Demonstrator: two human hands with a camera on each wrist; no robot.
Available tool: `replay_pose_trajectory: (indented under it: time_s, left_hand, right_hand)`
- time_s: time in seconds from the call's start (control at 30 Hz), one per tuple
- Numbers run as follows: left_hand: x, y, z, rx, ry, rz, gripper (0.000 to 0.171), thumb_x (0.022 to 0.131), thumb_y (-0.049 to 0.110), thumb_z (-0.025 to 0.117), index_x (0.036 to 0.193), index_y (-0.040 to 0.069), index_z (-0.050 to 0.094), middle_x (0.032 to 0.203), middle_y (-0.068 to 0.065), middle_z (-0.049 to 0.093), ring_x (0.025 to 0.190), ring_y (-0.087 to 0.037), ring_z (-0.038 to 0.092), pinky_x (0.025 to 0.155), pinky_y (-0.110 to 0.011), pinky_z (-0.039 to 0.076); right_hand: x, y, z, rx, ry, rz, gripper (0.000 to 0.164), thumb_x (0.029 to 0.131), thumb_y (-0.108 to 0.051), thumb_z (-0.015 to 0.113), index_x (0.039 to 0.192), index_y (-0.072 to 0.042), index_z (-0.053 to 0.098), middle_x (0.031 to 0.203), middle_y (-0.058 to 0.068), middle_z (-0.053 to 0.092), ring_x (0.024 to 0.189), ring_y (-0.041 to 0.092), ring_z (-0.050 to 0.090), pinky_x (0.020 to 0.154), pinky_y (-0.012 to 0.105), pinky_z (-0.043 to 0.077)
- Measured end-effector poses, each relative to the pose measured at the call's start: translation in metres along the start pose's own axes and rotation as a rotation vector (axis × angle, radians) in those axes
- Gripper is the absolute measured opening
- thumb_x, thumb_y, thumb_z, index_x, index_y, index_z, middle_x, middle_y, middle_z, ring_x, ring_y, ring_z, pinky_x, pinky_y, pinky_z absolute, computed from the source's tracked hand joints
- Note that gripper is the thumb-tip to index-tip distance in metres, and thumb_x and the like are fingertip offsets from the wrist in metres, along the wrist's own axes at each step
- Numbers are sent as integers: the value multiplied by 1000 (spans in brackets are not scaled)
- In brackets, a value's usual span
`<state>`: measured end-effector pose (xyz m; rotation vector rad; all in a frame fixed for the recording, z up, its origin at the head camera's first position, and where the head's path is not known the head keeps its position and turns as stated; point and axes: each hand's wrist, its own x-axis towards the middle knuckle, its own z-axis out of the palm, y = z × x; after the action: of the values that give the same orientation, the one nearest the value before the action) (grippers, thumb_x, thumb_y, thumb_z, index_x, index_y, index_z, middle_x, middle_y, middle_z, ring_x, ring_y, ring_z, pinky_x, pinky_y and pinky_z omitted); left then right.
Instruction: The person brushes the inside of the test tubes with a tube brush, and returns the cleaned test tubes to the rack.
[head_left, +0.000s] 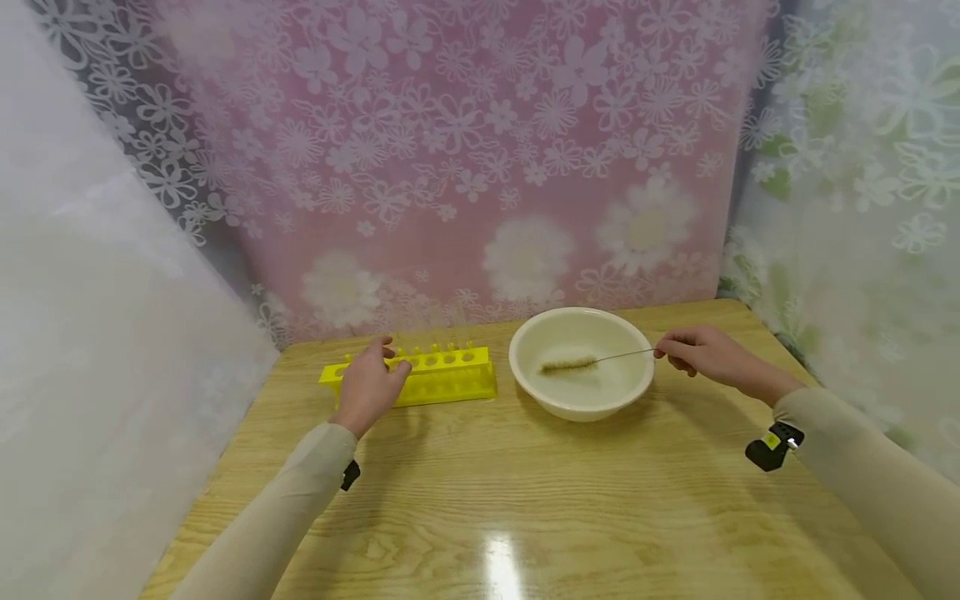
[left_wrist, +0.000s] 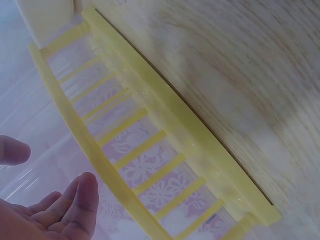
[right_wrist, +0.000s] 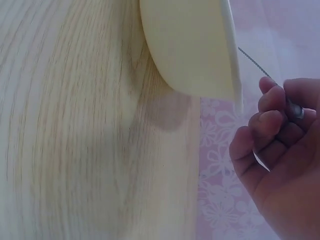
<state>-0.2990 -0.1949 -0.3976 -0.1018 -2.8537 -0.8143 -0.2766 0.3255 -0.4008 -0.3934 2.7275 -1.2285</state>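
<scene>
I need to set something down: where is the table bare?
Widest: the front of the table, between left sleeve and right sleeve, before the yellow rack and white bowl. A narrow strip separates rack from bowl. It's crowded at the rack, under the left hand, and right of the bowl, where the right hand holds a brush.

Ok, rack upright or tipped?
Upright: in the head view, the yellow rack stands with its base on the table, holes facing up.
</scene>
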Motion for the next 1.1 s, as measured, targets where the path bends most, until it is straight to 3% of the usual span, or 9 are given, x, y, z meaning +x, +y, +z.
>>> replay_pose_trajectory:
  time_s: [0.27, 0.47, 0.67, 0.9, 1.1]
  left_hand:
    - [3, 0, 3, -33, -7, -6, 61, 99, 36, 59, 150, 10, 42, 132, -12, 63, 85, -23, 66, 65, -36, 52]
    - [4, 2, 4, -68, -19, -25, 62, 98, 36, 59, 151, 10, 41, 133, -14, 62, 65, -20, 62, 54, -34, 48]
    - [7, 3, 6, -60, -2, -22, 60, 99, 37, 58, 150, 10, 42, 131, -12, 64, 76, -19, 65, 61, -32, 52]
    - [9, 5, 8, -70, 18, -15, 57, 99, 36, 57, 148, 11, 45, 129, -12, 65, 71, -18, 64, 57, -32, 50]
    - [10, 7, 10, -54, 30, -5, 55, 99, 40, 56, 145, 10, 47, 128, -11, 66, 72, -18, 64, 62, -33, 52]
  right_hand:
    - [3, 8, 2, 36, 31, 34, 40, 110, -32, 43, 114, 1, 65, 76, 11, 54, 65, 28, 51, 68, 34, 45]
    - [5, 14, 6, 55, 50, 38, 39, 110, -31, 44, 113, 1, 66, 74, 10, 54, 63, 28, 51, 67, 35, 45]
    - [5, 13, 6, 71, 47, 31, 40, 110, -32, 44, 112, 1, 67, 74, 9, 54, 63, 29, 51, 65, 35, 46]
    - [3, 9, 6, 77, 43, 40, 42, 110, -34, 44, 113, 2, 66, 74, 9, 54, 62, 23, 50, 67, 35, 46]
    - [3, 10, 8, 163, 53, 63, 46, 110, -33, 43, 116, 7, 63, 76, 6, 55, 64, 17, 49, 63, 34, 47]
